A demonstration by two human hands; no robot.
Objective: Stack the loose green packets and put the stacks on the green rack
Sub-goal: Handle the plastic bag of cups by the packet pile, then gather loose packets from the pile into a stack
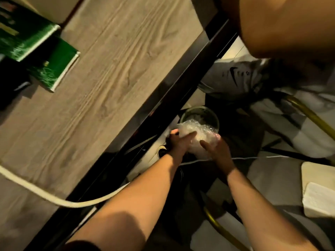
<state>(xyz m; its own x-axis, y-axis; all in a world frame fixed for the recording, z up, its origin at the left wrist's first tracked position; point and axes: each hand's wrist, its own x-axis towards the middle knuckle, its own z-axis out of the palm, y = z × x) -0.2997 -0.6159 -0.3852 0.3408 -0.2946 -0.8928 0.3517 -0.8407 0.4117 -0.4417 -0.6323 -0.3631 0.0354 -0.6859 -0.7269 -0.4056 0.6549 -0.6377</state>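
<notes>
Two hands are busy below the table edge in the head view, the only view there is. The left hand (178, 142) and the right hand (216, 149) press in from either side on a crumpled wad of clear plastic wrap (196, 131), fingers fairly straight and cupped against it, over a round bin (200, 115) on the floor. Whether any finger curls behind the wad is hidden.

The green packets (30, 44) lie at the far corner of the wooden table (117, 66), well apart from both hands, two of them overlapping loosely. No green rack shows in this view.

Risks, as I judge them: the wrap is springy and may spill past the bin's rim if released too high. A pale cable (45, 192) drapes over the table edge near the left forearm; lifting that arm carelessly could snag it. The overlapping packets could slide apart when gathered.

Writing: the packets carry pale print, too blurred to read. A grey garment (233, 77) under the table bears a dark swoosh mark; no letters are legible.
</notes>
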